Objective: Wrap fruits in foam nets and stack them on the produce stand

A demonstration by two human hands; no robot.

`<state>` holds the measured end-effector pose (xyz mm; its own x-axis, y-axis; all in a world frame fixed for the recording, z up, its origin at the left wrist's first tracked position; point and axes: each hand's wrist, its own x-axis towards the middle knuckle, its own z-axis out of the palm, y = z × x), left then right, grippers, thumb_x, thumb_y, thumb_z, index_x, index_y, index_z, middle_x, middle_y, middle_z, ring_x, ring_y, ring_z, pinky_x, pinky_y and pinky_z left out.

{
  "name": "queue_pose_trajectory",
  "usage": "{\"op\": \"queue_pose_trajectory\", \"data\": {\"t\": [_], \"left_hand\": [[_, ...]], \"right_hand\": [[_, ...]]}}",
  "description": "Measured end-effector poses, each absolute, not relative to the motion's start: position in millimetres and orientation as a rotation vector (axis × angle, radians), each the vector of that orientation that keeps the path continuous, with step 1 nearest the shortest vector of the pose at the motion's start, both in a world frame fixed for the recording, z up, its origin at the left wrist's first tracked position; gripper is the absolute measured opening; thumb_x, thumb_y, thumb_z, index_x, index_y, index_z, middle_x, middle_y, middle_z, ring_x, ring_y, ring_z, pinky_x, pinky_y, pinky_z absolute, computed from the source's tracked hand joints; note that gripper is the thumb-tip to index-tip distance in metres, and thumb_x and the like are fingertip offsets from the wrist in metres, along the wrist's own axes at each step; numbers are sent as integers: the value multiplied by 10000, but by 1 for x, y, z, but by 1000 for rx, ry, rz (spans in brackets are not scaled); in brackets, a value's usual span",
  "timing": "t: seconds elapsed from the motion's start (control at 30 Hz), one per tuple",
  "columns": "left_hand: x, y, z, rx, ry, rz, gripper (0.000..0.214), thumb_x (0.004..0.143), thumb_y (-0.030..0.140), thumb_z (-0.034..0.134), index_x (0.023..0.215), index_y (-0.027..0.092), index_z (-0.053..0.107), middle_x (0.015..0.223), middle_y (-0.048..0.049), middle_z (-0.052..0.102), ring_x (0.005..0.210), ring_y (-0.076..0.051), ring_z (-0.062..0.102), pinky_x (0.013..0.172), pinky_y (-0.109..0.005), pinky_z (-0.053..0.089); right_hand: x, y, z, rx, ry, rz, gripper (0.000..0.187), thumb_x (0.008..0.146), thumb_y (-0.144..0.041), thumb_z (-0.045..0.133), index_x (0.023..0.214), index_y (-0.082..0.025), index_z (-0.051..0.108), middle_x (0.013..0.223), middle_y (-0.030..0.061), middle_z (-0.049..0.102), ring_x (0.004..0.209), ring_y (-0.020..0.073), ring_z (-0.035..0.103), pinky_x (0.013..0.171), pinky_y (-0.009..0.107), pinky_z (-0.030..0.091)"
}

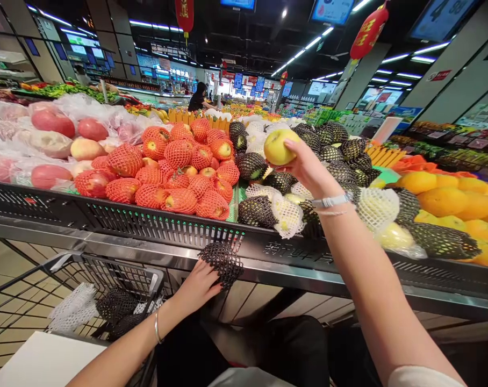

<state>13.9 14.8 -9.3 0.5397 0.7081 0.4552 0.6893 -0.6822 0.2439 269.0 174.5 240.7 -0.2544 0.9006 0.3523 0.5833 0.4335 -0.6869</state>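
My right hand [306,164] is closed around a yellow-green apple [279,147], held up over the fruit display. Its skin is bare, with no net on it. Lower down, in front of the display's steel edge, my left hand [201,285] grips a black foam net [223,264] that looks crumpled. Below the apple lie fruits in black nets [257,210] and in white nets [287,215]. To their left is a heap of apples in red nets [179,177].
At the lower left stands a wire shopping cart [18,287] holding white nets [75,309] and black nets [117,306]. A black slotted barrier [159,226] fronts the display. Oranges [445,200] lie at the right, bagged fruit [52,122] at the left. A person [199,98] stands beyond.
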Motion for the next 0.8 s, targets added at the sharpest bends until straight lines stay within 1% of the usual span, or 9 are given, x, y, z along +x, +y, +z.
{"op": "queue_pose_trajectory", "data": {"t": [0.07,0.13,0.23,0.3,0.4,0.47,0.53,0.67,0.8], "left_hand": [[11,14,-11,2721,1222,893,242,854,122,566,1075,194,635,1098,-93,704,1082,-263,625,1003,-466,486],[8,13,-12,2715,1191,954,370,857,138,544,1224,178,573,1219,-133,666,1165,-281,600,1024,-478,479],[7,12,-12,2710,1165,962,537,867,165,500,1398,150,421,1359,-179,577,1252,-299,558,1078,-520,432],[8,11,-14,2690,1161,966,584,858,151,480,1434,174,385,1335,-155,605,1237,-286,578,1094,-506,426],[11,10,-17,2668,1141,965,593,843,124,483,1425,213,415,1252,-112,669,1188,-265,619,1049,-450,491],[13,8,-17,2703,1111,957,566,852,144,503,1411,204,437,1234,-122,678,1176,-272,627,1018,-453,518],[14,6,-14,2782,1054,984,509,868,161,502,1375,188,481,1164,-131,708,1141,-277,647,1015,-473,518],[13,1,-6,2894,1070,808,393,880,119,457,1223,226,615,971,-85,754,1093,-264,668,1067,-499,464],[16,1,-6,2810,1238,716,315,873,165,491,1127,234,663,1024,-80,738,1134,-273,636,1082,-516,439]], "right_hand": [[280,142,235,-1161,-1941,314,619,988,-577,196,1454,-171,234,1365,177,510,1124,239,611,828,328,532],[291,102,218,-968,-1874,188,658,938,-619,363,1434,-199,261,1422,169,437,1209,263,548,925,374,511],[301,43,176,-868,-1754,98,756,787,-539,690,1396,-252,344,1449,131,382,1287,310,468,1065,452,432],[298,17,144,-930,-1698,162,830,714,-472,784,1387,-274,340,1397,129,423,1265,324,486,1082,494,421],[284,4,103,-972,-1656,524,912,658,-446,832,1371,-279,288,1258,131,518,1128,303,587,990,482,509],[271,6,85,-926,-1631,776,889,637,-435,849,1321,-271,305,1205,122,549,1080,285,615,932,442,547],[259,11,72,-864,-1626,927,825,636,-402,855,1270,-257,347,1208,117,563,1092,271,615,925,410,547],[248,15,57,-870,-1733,968,751,663,-305,839,1275,-229,410,1262,115,569,1126,258,604,964,401,514],[251,14,47,-802,-1923,911,733,687,-279,822,1318,-232,451,1334,117,559,1230,280,550,1064,448,432]]}}
